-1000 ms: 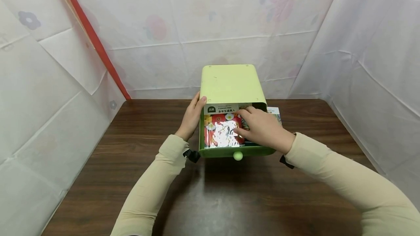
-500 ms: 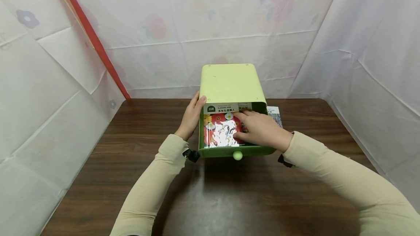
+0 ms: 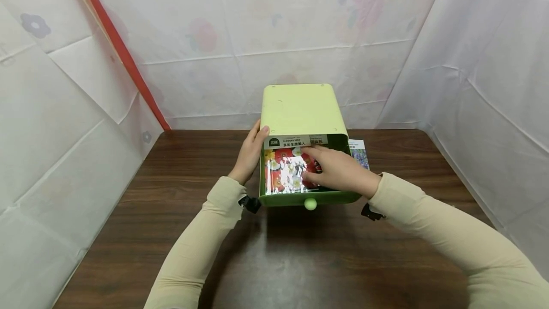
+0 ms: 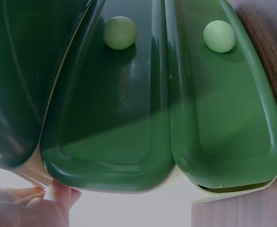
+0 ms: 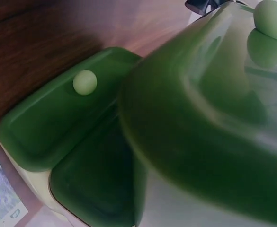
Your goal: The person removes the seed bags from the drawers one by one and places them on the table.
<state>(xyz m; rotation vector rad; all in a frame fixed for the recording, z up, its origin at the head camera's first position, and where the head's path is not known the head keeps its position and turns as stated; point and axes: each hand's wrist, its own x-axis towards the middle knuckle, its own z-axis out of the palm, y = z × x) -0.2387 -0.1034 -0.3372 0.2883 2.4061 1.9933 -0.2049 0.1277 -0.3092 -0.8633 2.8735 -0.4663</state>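
A light green cabinet [image 3: 303, 108] stands on the table with its top drawer [image 3: 280, 200] pulled out. Inside lies a flower seed packet [image 3: 278, 170] with red and white blooms, partly over a second packet [image 3: 319, 140]. My left hand [image 3: 249, 155] rests along the cabinet's left side, thumb at the front corner; the left wrist view shows that hand [image 4: 34, 208] beside the drawer fronts. My right hand [image 3: 340, 166] reaches into the drawer, its fingers and thumb over the right part of the red-flower packet. The right wrist view does not show its fingers.
Two lower drawers, the middle drawer [image 4: 114, 113] and the bottom drawer [image 4: 228, 118], are pushed in, each with a round knob. Another packet [image 3: 358, 152] with purple flowers lies on the table [image 3: 193, 156] right of the cabinet. White cloth [image 3: 206, 80] hangs behind and at both sides.
My right hand has shifted slightly left, and both packets in the drawer have slid a little left with it. My left hand stays on the cabinet's side.
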